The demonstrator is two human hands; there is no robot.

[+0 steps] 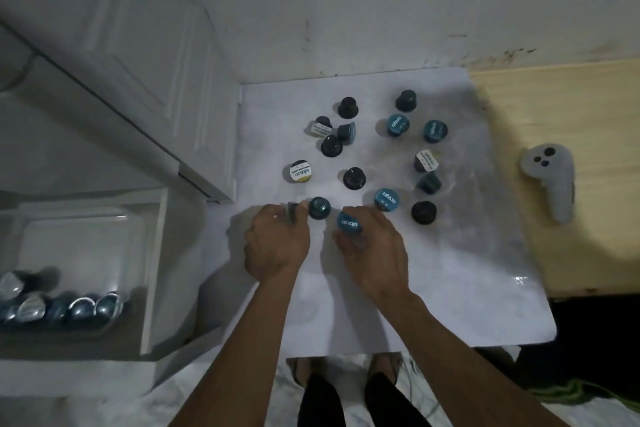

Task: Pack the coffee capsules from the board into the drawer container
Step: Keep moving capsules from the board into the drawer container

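Observation:
Several dark and teal coffee capsules lie scattered on the white board (pixel 450 270). My left hand (pixel 277 246) pinches a dark capsule (pixel 293 212) at the board's near left, right beside a teal capsule (pixel 319 207) that stands on the board. My right hand (pixel 372 250) grips a blue-lidded capsule (pixel 349 222) with its lid facing up. The white drawer container (pixel 154 253) stands open at the lower left, with several shiny capsules (pixel 83 309) lying along its near side.
A white cabinet (pixel 145 55) stands left of the board, above the drawer. A grey handheld controller (pixel 550 180) lies on the wooden surface (pixel 571 107) to the right. A wall runs behind the board. My feet show below the board's near edge.

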